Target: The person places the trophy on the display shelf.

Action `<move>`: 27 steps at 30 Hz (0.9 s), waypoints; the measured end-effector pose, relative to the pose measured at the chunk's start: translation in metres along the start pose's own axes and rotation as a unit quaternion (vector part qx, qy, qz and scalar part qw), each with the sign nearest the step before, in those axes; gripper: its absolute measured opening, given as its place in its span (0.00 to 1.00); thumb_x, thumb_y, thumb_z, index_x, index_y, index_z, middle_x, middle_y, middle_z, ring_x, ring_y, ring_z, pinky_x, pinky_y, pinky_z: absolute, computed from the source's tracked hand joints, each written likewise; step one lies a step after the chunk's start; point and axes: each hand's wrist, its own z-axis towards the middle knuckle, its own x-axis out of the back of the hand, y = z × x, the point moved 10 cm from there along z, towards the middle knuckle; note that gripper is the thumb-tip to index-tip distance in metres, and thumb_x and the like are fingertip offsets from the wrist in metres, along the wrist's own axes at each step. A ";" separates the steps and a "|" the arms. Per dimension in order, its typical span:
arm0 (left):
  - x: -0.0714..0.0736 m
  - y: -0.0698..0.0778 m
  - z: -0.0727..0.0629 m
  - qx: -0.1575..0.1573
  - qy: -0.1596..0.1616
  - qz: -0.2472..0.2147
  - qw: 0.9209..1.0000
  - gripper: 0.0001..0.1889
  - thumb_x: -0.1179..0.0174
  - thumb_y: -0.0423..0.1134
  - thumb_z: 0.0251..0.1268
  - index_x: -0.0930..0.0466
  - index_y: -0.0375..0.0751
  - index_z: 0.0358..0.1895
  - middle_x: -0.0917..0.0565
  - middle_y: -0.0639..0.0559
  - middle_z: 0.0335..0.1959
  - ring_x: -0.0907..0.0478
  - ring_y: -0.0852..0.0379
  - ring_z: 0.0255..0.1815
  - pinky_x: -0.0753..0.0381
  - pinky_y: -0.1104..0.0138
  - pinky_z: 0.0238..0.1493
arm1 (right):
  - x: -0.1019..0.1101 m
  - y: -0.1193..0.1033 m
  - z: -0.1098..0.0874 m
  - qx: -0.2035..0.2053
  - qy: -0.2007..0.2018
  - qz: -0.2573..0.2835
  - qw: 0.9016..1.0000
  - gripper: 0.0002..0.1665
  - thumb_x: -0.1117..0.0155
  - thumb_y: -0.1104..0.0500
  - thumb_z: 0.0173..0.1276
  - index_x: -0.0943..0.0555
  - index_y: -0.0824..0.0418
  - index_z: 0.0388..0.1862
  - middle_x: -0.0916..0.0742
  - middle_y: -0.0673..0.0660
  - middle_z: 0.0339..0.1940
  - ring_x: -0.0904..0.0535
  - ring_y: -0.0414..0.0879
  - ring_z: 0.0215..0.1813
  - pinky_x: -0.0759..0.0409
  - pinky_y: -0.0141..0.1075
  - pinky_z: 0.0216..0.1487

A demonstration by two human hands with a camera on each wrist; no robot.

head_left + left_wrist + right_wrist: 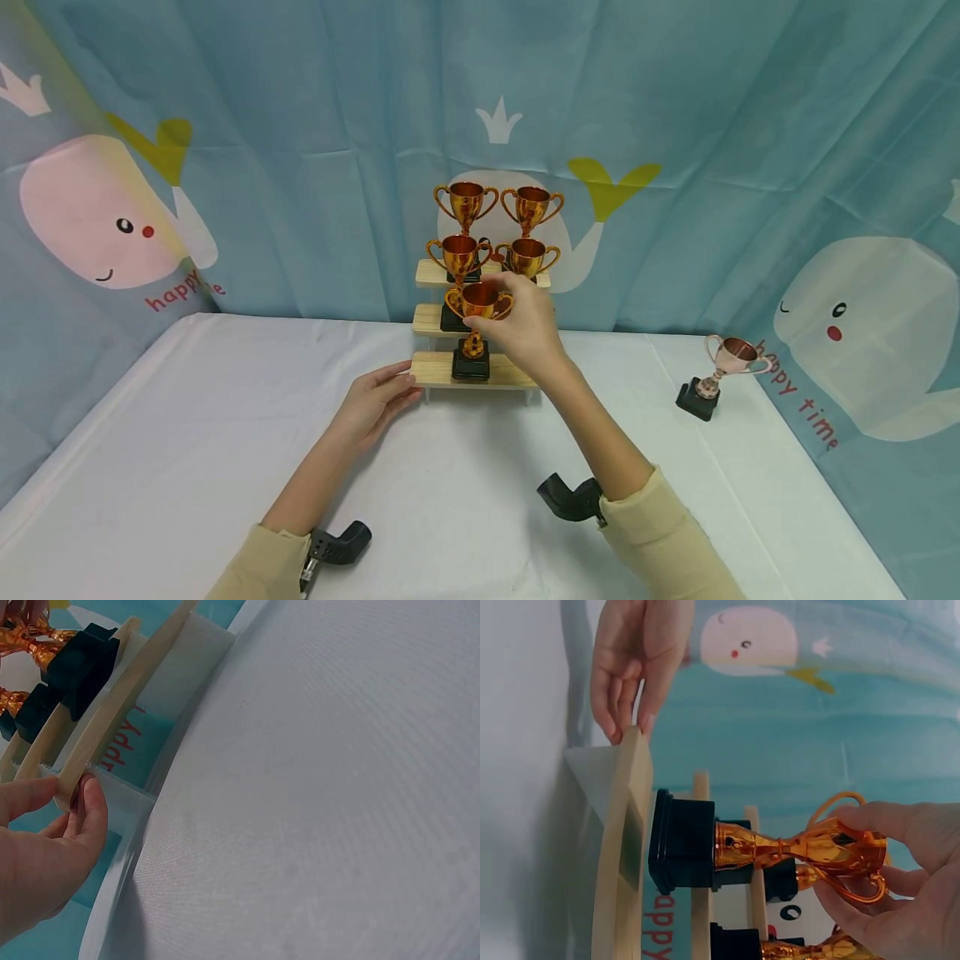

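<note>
A three-step display stand with pale wooden boards (pixel 517 377) stands at the back of the white table. My right hand (pixel 528 325) pinches the cup of a small gold trophy (pixel 840 847) by its rim and handles. The trophy is upright at the lowest board, its black base (pixel 471 365) over the board's left half; whether it bears on the wood I cannot tell. My left hand (pixel 52 847) pinches the left end of that lowest board (pixel 112 712) between thumb and fingers. Several more gold trophies (pixel 467 200) stand on the upper two steps in two columns.
A rose-gold trophy (pixel 733 358) on a black base stands apart on the table (pixel 622 400), to the right. Behind the stand hangs a blue curtain (pixel 315 208) with whale prints. Black camera mounts (pixel 570 500) sit at both wrists.
</note>
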 end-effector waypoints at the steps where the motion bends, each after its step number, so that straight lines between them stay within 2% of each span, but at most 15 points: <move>1: 0.000 0.000 0.000 0.000 0.000 0.001 1.000 0.28 0.51 0.30 0.85 0.44 0.25 0.81 0.35 0.29 0.76 0.18 0.66 0.50 0.15 0.73 0.60 | -0.001 -0.001 0.000 0.000 0.000 0.001 1.000 0.34 0.19 0.63 0.65 0.20 0.66 0.69 0.15 0.63 0.64 0.22 0.58 0.68 0.19 0.49 0.69; 9: 0.000 0.000 0.000 -0.001 -0.001 0.001 1.000 0.28 0.50 0.30 0.85 0.44 0.25 0.81 0.35 0.29 0.76 0.18 0.66 0.50 0.15 0.73 0.60 | -0.014 -0.004 0.003 0.008 -0.005 0.008 1.000 0.35 0.19 0.63 0.64 0.21 0.67 0.69 0.15 0.63 0.62 0.20 0.58 0.66 0.17 0.48 0.64; 16: 0.000 0.000 -0.001 0.003 -0.001 0.001 1.000 0.29 0.50 0.31 0.86 0.44 0.26 0.82 0.35 0.29 0.77 0.18 0.65 0.51 0.15 0.73 0.60 | -0.024 -0.006 0.007 0.018 -0.003 0.003 1.000 0.34 0.19 0.64 0.64 0.20 0.66 0.67 0.14 0.63 0.62 0.20 0.57 0.66 0.18 0.48 0.67; 27: -0.001 0.001 -0.002 0.004 -0.005 0.001 1.000 0.29 0.51 0.31 0.86 0.44 0.27 0.82 0.36 0.29 0.77 0.18 0.66 0.51 0.15 0.73 0.60 | -0.034 -0.007 0.006 0.027 -0.004 0.002 1.000 0.32 0.19 0.64 0.64 0.19 0.66 0.66 0.13 0.64 0.60 0.19 0.57 0.63 0.16 0.48 0.64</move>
